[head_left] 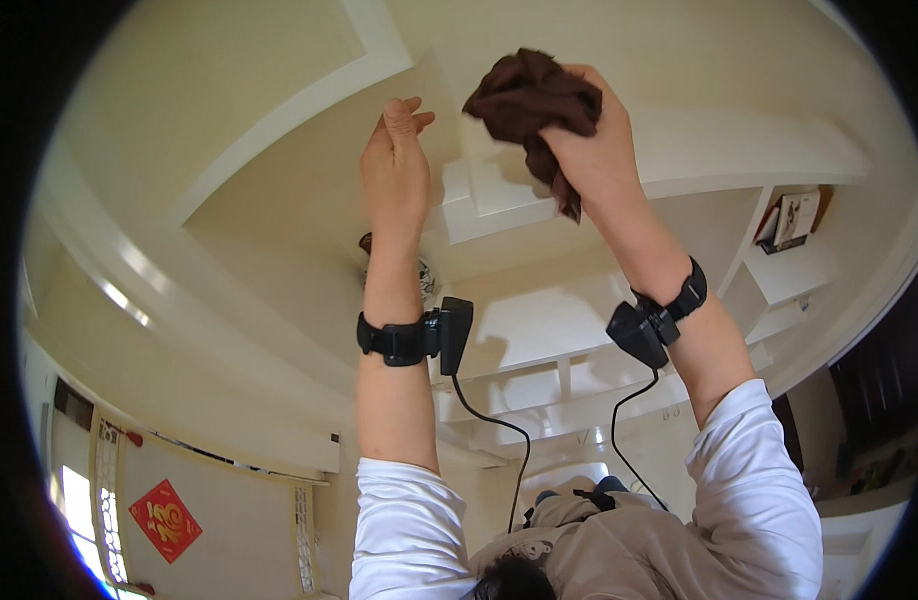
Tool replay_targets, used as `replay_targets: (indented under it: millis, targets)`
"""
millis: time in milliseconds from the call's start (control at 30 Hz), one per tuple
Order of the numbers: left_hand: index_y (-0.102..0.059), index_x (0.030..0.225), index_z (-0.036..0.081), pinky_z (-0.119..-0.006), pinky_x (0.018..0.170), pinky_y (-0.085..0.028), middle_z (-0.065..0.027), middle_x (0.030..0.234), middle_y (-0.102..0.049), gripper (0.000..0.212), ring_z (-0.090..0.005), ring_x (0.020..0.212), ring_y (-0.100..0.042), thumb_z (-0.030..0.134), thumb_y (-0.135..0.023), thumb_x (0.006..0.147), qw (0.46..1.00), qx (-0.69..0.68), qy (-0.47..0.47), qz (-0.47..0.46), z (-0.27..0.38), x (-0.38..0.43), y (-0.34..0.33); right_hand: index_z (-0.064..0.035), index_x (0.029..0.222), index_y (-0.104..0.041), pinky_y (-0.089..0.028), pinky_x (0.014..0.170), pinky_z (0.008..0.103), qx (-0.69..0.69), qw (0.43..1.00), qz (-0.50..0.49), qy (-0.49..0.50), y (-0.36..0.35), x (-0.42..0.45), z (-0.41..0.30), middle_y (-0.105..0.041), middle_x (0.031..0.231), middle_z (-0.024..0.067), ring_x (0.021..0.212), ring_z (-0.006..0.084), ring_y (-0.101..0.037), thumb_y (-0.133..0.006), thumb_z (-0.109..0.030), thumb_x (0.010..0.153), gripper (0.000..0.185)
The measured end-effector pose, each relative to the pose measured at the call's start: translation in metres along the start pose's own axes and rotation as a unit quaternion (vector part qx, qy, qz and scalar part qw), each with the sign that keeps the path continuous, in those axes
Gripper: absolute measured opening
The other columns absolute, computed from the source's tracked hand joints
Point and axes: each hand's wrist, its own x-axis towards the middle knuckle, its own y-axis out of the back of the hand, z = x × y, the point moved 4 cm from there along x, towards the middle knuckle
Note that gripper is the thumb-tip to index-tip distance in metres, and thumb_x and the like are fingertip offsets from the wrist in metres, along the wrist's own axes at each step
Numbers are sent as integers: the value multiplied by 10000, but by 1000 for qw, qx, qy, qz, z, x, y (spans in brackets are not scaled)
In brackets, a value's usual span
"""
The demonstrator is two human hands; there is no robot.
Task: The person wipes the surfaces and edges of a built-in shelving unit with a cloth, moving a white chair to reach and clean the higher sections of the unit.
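Observation:
A crumpled dark brown cloth (532, 101) is bunched in my right hand (598, 142), its loose end hanging towards the wrist. Beside it to the left, apart from the cloth, my left hand (397, 161) is raised with its fingers slightly curled and nothing in it. Both hands are in front of a white built-in shelf unit (511, 214). Each forearm carries a black strap with a black device and a cable. A patterned round object (427, 277) is partly hidden behind my left forearm.
Books (793, 217) stand in a shelf compartment at the right. White shelf boards (534, 382) run below my hands. A red diamond-shaped decoration (166, 521) hangs at the lower left, near a lattice panel (109, 495). Dark furniture (886, 375) is at the far right.

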Motion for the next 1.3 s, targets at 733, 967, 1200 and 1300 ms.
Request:
replay_targets:
  millis: [733, 967, 1200, 1300]
  targets:
    - [-600, 1295, 51, -354, 1002, -457, -171, 1256, -625, 507, -274, 1165, -590, 368, -678, 907, 964, 126, -44, -232, -42, 20, 10, -7, 1170, -593, -443, 936, 421, -201, 969, -55, 130, -34, -4, 26, -617, 1149, 175, 1088, 342, -558, -505, -226, 949, 323]
    - [-559, 1344, 53, -325, 1000, -455, -121, 1266, -637, 487, -227, 1168, -591, 314, -651, 943, 962, 117, -15, -246, -67, 40, 2, 2, 1151, -602, -452, 914, 424, -202, 965, -61, 157, -33, -4, 30, -638, 1105, 175, 1049, 344, -575, -508, -233, 953, 321]
    - [-552, 1359, 51, -354, 1035, -434, -160, 1303, -617, 579, -294, 1224, -567, 420, -643, 923, 955, 126, 12, -269, -68, 52, -5, 12, 1149, -600, -458, 909, 425, -207, 966, -76, 138, -34, -7, 24, -655, 1082, 177, 1027, 349, -587, -503, -238, 957, 330]
    - [-561, 1347, 38, -352, 1029, -436, -161, 1281, -630, 576, -290, 1205, -578, 424, -636, 926, 954, 119, 15, -274, -70, 57, -8, 9, 1149, -601, -462, 900, 424, -207, 965, -79, 139, -35, -7, 26, -662, 1073, 174, 1018, 345, -591, -502, -242, 958, 330]
